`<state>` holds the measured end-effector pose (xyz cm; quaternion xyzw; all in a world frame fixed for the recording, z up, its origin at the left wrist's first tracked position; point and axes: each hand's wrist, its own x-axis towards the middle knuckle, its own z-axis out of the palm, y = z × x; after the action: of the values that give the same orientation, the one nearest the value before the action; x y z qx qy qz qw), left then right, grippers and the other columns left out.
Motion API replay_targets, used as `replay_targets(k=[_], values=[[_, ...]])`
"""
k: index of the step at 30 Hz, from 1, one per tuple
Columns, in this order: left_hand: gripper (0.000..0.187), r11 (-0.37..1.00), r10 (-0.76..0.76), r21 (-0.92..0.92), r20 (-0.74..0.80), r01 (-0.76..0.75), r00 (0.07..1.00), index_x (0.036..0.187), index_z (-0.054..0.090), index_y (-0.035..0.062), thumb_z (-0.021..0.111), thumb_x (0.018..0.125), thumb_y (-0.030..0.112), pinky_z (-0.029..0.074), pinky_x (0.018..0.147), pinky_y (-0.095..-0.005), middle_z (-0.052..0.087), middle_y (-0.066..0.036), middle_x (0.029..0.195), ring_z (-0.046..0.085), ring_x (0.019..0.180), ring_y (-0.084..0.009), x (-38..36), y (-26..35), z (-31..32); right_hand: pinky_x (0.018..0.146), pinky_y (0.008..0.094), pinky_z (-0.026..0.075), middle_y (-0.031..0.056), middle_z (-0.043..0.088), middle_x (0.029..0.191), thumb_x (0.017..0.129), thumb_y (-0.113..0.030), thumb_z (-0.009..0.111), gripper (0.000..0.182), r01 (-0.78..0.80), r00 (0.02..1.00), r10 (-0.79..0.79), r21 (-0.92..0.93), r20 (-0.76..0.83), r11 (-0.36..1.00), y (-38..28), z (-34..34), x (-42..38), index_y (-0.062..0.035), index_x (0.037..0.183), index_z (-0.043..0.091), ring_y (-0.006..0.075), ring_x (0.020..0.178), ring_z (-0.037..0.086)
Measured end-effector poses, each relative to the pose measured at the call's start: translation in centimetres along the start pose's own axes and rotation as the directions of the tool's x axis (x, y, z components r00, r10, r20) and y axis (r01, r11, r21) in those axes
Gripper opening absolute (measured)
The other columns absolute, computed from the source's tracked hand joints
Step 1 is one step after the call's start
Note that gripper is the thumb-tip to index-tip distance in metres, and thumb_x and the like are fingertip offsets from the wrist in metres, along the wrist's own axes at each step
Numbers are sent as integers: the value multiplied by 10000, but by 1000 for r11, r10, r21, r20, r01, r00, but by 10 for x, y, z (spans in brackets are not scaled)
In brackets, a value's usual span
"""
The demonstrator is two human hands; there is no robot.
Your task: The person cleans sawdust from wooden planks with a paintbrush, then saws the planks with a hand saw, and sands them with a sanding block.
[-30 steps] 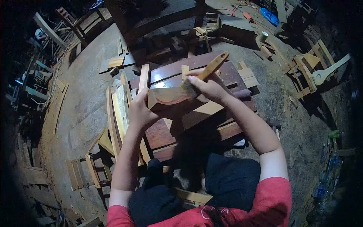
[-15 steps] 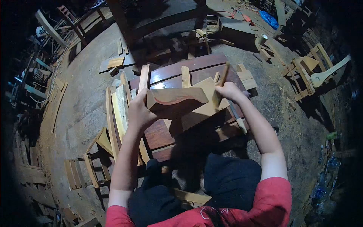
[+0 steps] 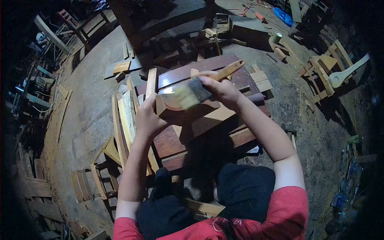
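Note:
My left hand (image 3: 149, 116) is closed around the left end of a thick wooden piece (image 3: 188, 115) with a curved top face. A wide paintbrush (image 3: 198, 93) is gripped in my right hand (image 3: 224, 92); its handle points up and to the right. The pale bristles lie over the top face of the wooden piece, slightly blurred, and cover most of the reddish curved line there. Underneath, a flat light-brown board (image 3: 218, 117) rests on a reddish-brown slatted wooden table (image 3: 170, 145). Whether the bristles press on the wood is hard to tell.
Long wooden strips (image 3: 127, 116) lean along the table's left side. A small wooden frame (image 3: 105, 160) stands at the lower left. To the right are another wooden frame (image 3: 320, 80) and a pale guitar-shaped piece (image 3: 340, 78). Plastic bottles (image 3: 340, 198) lie at far right.
My right hand has swung left with the paintbrush, from beside the wooden piece to over its top face. My left hand and the wooden piece have hardly moved.

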<state>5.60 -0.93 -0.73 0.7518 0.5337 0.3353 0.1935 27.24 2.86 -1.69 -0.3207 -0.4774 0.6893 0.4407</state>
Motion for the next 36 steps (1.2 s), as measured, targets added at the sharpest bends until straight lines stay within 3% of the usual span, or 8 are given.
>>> replay_targets(k=[7, 12, 14, 21, 26, 28, 32, 36], values=[[445, 999, 23, -36, -31, -25, 999, 744, 484, 28, 786, 498, 244, 419, 582, -230, 545, -44, 678, 529, 645, -94, -2, -2, 1, 718, 307, 423, 131, 598, 807, 732, -266, 519, 308, -483, 861, 135, -701, -491, 526, 42, -97, -8, 5, 864, 580, 213, 776, 559], [444, 999, 15, -51, -12, -16, 1000, 736, 481, 31, 786, 497, 248, 413, 574, -229, 536, -39, 670, 517, 630, -89, -1, -2, 2, 692, 326, 424, 128, 590, 774, 748, -275, 475, 313, -194, 970, -38, -857, -240, 477, 17, -42, 2, 19, 808, 565, 231, 751, 559], [442, 999, 41, 17, -44, -40, 998, 742, 483, 30, 782, 502, 250, 415, 576, -233, 543, -39, 675, 524, 634, -93, 1, -2, 4, 703, 303, 429, 87, 573, 838, 771, -262, 499, 294, 8, 979, -114, -531, -167, 847, 12, -17, 7, 3, 883, 562, 186, 797, 545], [454, 998, 48, -26, -46, -50, 998, 760, 487, 25, 782, 503, 256, 418, 577, -237, 552, -50, 682, 536, 643, -96, 2, 2, 3, 736, 231, 423, 48, 549, 938, 799, -218, 505, 293, 89, 996, -84, 242, -32, 966, 8, 5, -3, -28, 1019, 543, 109, 850, 521], [439, 998, 54, -33, -45, -56, 998, 744, 488, 20, 778, 504, 248, 419, 576, -239, 549, -51, 669, 538, 635, -108, -1, -6, 1, 723, 245, 429, 39, 553, 919, 778, -229, 525, 292, -48, 984, 3, -249, -178, 967, 57, -82, -6, -41, 1000, 554, 111, 828, 522], [442, 999, 40, -35, -43, -41, 998, 742, 490, 20, 779, 502, 252, 420, 574, -240, 547, -50, 671, 538, 635, -109, -2, -6, 1, 708, 277, 441, 101, 601, 824, 749, -243, 512, 280, -244, 927, -55, -707, -372, 664, 51, -93, -10, -40, 926, 588, 178, 803, 571], [452, 998, 59, 14, -35, -59, 998, 747, 494, 21, 781, 501, 268, 421, 571, -239, 546, -48, 675, 540, 639, -105, -1, -4, 2, 668, 302, 442, 149, 596, 748, 738, -227, 480, 260, -273, 942, -96, -902, -321, 334, 47, -73, -5, -27, 859, 593, 178, 723, 583], [447, 999, 39, 12, -39, -38, 998, 747, 498, 23, 779, 506, 274, 426, 585, -239, 557, -49, 689, 547, 653, -106, 2, -2, 3, 650, 290, 431, 109, 583, 749, 749, -246, 493, 272, 3, 954, -215, -709, -210, 705, 27, -35, 8, -29, 886, 584, 163, 716, 556]])
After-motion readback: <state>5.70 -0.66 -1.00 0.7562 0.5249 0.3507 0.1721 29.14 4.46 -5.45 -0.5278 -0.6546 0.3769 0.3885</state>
